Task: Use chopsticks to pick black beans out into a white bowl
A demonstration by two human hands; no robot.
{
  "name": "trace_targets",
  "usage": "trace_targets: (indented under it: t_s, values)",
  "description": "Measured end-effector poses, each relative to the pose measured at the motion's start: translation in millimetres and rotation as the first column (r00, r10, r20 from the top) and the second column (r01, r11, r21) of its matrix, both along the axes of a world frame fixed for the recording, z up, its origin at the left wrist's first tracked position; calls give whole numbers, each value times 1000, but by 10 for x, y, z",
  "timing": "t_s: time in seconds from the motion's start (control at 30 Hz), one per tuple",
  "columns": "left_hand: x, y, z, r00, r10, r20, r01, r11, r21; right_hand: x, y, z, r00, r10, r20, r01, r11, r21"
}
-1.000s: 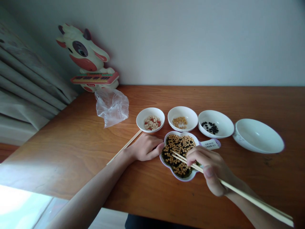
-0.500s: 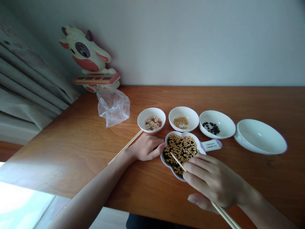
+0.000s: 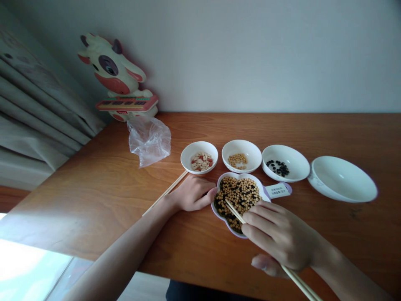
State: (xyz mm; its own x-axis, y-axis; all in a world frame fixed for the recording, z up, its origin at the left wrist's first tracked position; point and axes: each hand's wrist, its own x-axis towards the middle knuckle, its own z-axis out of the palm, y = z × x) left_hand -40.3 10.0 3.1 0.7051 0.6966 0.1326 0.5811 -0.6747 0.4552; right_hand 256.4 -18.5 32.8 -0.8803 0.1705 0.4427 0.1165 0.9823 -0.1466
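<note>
A purple flower-shaped dish (image 3: 219, 214) of mixed yellow and dark beans sits near the table's front edge. My right hand (image 3: 280, 238) is closed round a pair of wooden chopsticks (image 3: 234, 212), whose tips rest among the beans in the dish. My left hand (image 3: 192, 194) lies on the table with loosely curled fingers, its fingertips touching the dish's left rim. Behind the dish stand three small white bowls: one with peanuts (image 3: 199, 157), one with yellow beans (image 3: 241, 155), one with black beans (image 3: 285, 163).
A larger white bowl (image 3: 342, 178) with nothing in it stands at the right. A second pair of chopsticks (image 3: 164, 192) lies left of my left hand. A crumpled clear plastic bag (image 3: 149, 140) and a cow-shaped toy (image 3: 117, 81) are at the back left, by a curtain (image 3: 40, 113).
My right hand turned palm-down over the dish's near edge a second ago. In the last half second the chopstick tips shifted slightly within the beans. My left hand stayed put.
</note>
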Motion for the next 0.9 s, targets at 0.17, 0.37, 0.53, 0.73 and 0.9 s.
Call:
trace_targets:
  t_s: [0.17, 0.37, 0.53, 0.73, 0.9]
  values:
    - [-6, 3, -9, 1000, -5, -9, 5, 1000, 2, 5, -1, 7, 1000, -25, -2, 25, 996, -87]
    - [4, 3, 5, 1000, -5, -18, 6, 1000, 8, -5, 6, -11, 986, -125, -113, 81, 938, -336]
    - [14, -3, 31, 1000, -8, -4, 8, 1000, 11, 9, 60, -105, 962, -192, -194, 81, 880, -469]
    - [12, -7, 44, 1000, -3, -24, 3, 1000, 19, 42, 86, -155, 940, -248, -233, 78, 823, -563]
    - [10, -4, 39, 1000, -6, -24, 7, 1000, 30, 33, 85, -132, 941, -246, -234, 62, 802, -594]
